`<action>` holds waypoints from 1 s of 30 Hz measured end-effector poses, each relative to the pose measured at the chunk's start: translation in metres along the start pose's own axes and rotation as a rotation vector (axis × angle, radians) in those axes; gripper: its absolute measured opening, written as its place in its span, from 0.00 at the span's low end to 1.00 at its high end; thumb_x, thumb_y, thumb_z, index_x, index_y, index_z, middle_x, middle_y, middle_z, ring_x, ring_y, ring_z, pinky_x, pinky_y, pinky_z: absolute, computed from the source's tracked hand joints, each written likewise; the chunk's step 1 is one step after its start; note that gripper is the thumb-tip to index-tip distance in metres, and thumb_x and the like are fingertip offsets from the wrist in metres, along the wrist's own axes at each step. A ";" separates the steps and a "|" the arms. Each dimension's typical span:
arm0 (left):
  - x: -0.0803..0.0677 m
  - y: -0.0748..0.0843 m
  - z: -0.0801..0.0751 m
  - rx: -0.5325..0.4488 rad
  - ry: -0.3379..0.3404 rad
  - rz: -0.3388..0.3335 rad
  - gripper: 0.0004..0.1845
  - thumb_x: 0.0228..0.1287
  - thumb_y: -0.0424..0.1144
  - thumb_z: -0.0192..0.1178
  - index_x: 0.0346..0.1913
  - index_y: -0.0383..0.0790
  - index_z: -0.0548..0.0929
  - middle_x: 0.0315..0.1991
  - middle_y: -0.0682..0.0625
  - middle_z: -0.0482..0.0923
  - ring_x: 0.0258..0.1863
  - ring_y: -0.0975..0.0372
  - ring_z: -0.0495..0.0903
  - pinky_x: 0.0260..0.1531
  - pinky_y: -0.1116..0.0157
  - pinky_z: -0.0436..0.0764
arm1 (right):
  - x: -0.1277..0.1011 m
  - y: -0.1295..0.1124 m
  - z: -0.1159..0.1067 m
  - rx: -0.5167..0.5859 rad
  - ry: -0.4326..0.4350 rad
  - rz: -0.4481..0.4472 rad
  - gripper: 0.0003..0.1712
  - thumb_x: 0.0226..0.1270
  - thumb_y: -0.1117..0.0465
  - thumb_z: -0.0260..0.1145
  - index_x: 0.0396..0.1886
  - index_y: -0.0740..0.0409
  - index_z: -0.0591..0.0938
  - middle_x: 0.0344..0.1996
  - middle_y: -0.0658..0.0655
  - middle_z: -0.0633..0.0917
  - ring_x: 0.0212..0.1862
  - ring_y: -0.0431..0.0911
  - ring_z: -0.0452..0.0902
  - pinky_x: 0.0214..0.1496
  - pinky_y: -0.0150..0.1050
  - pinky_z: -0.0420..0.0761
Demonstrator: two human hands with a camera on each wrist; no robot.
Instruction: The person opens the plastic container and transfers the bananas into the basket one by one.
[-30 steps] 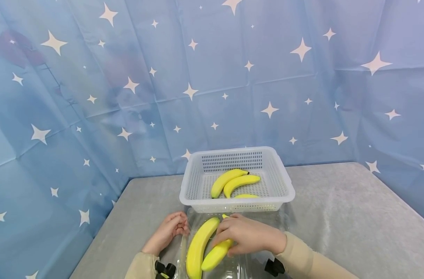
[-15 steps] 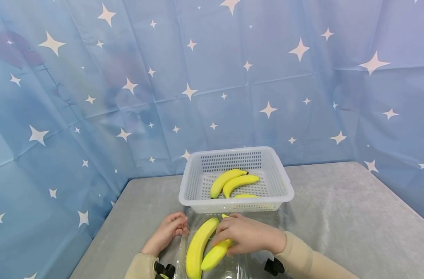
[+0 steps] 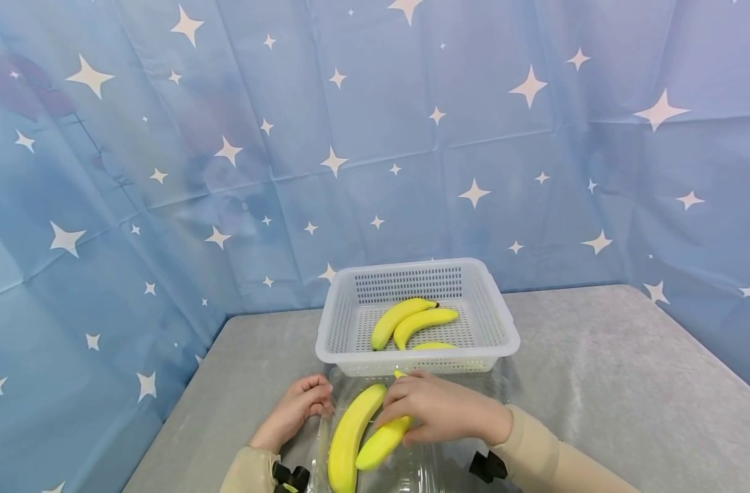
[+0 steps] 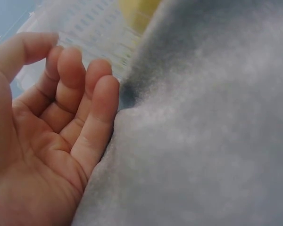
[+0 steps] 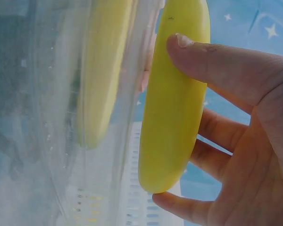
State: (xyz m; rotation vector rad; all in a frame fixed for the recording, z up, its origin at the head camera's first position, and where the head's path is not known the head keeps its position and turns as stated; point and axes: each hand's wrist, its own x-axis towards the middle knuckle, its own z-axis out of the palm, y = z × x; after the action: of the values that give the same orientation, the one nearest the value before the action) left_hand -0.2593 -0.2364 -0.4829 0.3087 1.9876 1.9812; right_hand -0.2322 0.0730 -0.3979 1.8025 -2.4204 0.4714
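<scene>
The right hand (image 3: pixel 439 409) grips a banana (image 3: pixel 382 445), its thumb laid along one side and its fingers bent round the other, so the hold is closed only as far as the fruit's thickness allows. The little fingertip sits at the blunt end in the right wrist view, while in the head view the near half sticks out below the fingers and the other tip shows just past the knuckles. This banana is over a clear box (image 3: pixel 422 472); the see-through plastic makes it hard to tell whether the fruit touches the floor of it. A second banana (image 3: pixel 353 441) lies lengthwise in the box along its left side, close beside the near end of the held one. The left hand (image 3: pixel 297 409) is just outside the box's left edge, palm turned inward and fingers loosely bent, with nothing in its grasp. Both arms come in from the near side in beige sleeves (image 3: pixel 538 448), a black mount (image 3: pixel 488 467) at each wrist. Just beyond the box stands a white basket (image 3: pixel 418 357) with slotted walls, holding three bananas (image 3: pixel 404 319): two side by side, the third partly hidden by the front rim. Under everything is a grey table (image 3: pixel 603 383), and behind hangs a blue curtain (image 3: pixel 375 109) with white stars.
</scene>
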 end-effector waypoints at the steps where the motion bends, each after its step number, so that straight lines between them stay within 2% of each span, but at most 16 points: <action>1: 0.000 0.000 0.000 0.001 0.003 -0.002 0.08 0.70 0.36 0.54 0.30 0.41 0.76 0.23 0.52 0.75 0.25 0.63 0.80 0.32 0.64 0.82 | 0.000 0.000 -0.001 0.001 0.001 -0.002 0.25 0.54 0.58 0.75 0.54 0.40 0.83 0.48 0.39 0.79 0.52 0.35 0.73 0.55 0.49 0.72; 15: 0.001 -0.001 -0.001 0.013 0.013 -0.009 0.08 0.70 0.36 0.54 0.30 0.40 0.75 0.22 0.51 0.75 0.24 0.63 0.80 0.32 0.64 0.82 | -0.003 -0.004 -0.008 0.004 0.019 -0.026 0.25 0.56 0.56 0.74 0.55 0.40 0.82 0.48 0.40 0.79 0.52 0.35 0.73 0.55 0.48 0.73; 30: 0.001 -0.001 -0.001 0.028 0.009 -0.012 0.09 0.70 0.37 0.54 0.30 0.41 0.75 0.22 0.51 0.75 0.25 0.62 0.80 0.33 0.63 0.82 | -0.006 -0.007 -0.015 0.002 0.085 -0.065 0.24 0.55 0.56 0.76 0.54 0.42 0.83 0.47 0.41 0.80 0.51 0.36 0.73 0.55 0.44 0.72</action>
State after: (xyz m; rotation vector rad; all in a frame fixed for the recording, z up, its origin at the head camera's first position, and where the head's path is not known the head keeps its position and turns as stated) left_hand -0.2606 -0.2368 -0.4836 0.2944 2.0189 1.9522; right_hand -0.2252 0.0810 -0.3832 1.8163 -2.2989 0.5332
